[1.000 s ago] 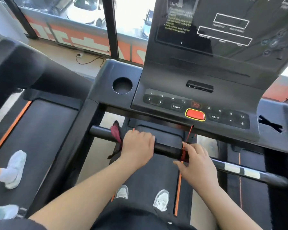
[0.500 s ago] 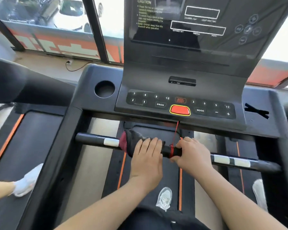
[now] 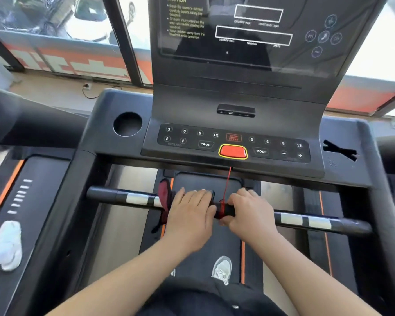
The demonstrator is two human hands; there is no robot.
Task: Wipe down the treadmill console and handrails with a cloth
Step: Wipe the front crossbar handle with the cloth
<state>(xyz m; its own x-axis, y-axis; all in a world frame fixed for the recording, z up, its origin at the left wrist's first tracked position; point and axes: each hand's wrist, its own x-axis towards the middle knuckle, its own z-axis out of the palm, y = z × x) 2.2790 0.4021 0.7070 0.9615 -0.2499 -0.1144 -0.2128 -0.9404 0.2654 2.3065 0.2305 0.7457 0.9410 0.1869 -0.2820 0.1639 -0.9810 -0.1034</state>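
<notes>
One cloth (image 3: pixel 165 201), dark red and black, is draped over the front handrail (image 3: pixel 110 195) just left of its middle. My left grip (image 3: pixel 189 215) lies on top of it, fingers nearly straight across the bar, pressing it down. My right grip (image 3: pixel 249 213) is curled round the handrail just beside it, thumb underneath. It sits next to one red cord (image 3: pixel 226 185) wound on the bar and running up to the console (image 3: pixel 235 96). Four silver patches (image 3: pixel 291 218) show on the rail, two on each side of my hands. On the console I read 3, 6, 9, 12 twice, plus INCLINE, PROG, STOP START and MODE, with a minus and a plus. One red button (image 3: pixel 233 152) has a yellow rim, and higher up is the heading CAUTION. One round cup holder (image 3: pixel 127 124) sits left. One pale shoe (image 3: pixel 221 269) shows below my arms.
</notes>
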